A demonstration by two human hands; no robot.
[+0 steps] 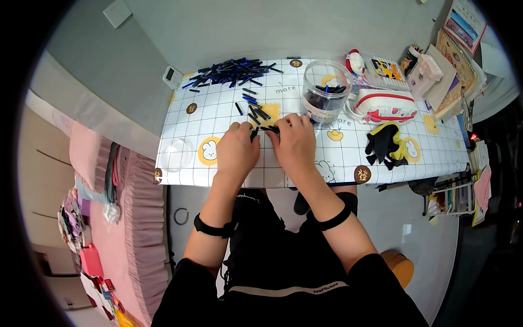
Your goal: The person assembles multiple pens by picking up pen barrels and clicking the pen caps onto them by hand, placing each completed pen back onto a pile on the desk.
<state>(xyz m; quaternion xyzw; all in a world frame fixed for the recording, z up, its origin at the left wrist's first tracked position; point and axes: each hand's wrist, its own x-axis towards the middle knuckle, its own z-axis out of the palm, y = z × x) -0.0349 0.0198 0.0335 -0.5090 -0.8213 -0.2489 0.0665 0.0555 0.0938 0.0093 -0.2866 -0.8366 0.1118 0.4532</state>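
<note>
Left hand [238,148] and right hand [295,143] meet near the front of the table [218,111], fingers curled nearly closed. Between thumb and fingertips, the left pinches a dark tube [254,134]; the right has dark tubes [269,129] at its fingertips, how many I cannot tell. Just beyond lie loose tubes [260,113], with a big pile [234,72] at the far left. Beside the right hand stands a clear jar [320,113] with tubes inside; a clear disc [175,155] lies left of the left hand.
</note>
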